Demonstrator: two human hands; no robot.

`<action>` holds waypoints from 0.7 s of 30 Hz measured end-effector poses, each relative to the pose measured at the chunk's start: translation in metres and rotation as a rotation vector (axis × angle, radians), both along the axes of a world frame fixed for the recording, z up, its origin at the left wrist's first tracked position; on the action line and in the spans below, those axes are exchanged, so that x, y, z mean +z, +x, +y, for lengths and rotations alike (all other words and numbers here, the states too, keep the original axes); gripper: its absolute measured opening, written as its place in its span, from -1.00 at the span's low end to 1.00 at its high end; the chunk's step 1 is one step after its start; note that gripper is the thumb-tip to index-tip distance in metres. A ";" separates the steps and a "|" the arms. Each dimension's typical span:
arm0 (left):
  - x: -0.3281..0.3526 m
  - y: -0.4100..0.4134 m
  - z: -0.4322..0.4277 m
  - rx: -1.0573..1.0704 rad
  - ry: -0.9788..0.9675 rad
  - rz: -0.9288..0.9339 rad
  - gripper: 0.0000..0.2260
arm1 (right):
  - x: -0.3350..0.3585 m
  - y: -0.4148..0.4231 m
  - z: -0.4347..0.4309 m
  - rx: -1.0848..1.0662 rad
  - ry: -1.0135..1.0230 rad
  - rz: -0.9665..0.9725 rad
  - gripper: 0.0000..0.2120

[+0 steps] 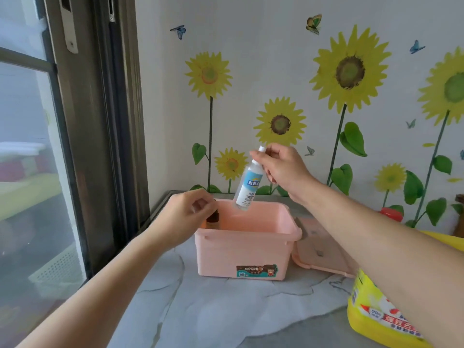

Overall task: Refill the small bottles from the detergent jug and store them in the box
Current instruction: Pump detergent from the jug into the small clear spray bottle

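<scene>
A pink storage box (241, 257) stands open on the marble counter. My right hand (281, 167) pinches the white cap of a small clear bottle (247, 187) with a blue and white label, which hangs tilted over the box's back rim. My left hand (185, 214) grips the dark cap of a small brown bottle (213, 219) standing inside the box at its left wall; most of that bottle is hidden. The yellow detergent jug (376, 320) sits at the lower right, partly behind my right forearm.
The pink box lid (319, 249) lies just right of the box. A red cap (391, 213) shows behind my right forearm. A window frame (100, 121) runs along the counter's left edge, and the sunflower wall is close behind.
</scene>
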State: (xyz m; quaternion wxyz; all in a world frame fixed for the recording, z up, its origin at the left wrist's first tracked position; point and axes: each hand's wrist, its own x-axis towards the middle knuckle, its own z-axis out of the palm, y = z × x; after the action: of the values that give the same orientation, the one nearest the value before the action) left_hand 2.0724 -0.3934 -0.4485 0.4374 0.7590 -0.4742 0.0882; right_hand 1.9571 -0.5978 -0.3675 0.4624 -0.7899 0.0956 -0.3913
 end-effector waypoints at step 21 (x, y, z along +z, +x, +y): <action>-0.052 0.044 -0.029 0.024 -0.047 -0.159 -0.83 | -0.102 0.118 -0.012 -0.081 -0.289 0.808 -0.74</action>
State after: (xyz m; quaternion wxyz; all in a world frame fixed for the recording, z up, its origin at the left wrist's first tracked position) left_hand 2.1161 -0.4225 -0.5004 0.4150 0.7447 -0.4961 0.1649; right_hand 2.0754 -0.6096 -0.4695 0.2567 -0.9320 0.2441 -0.0775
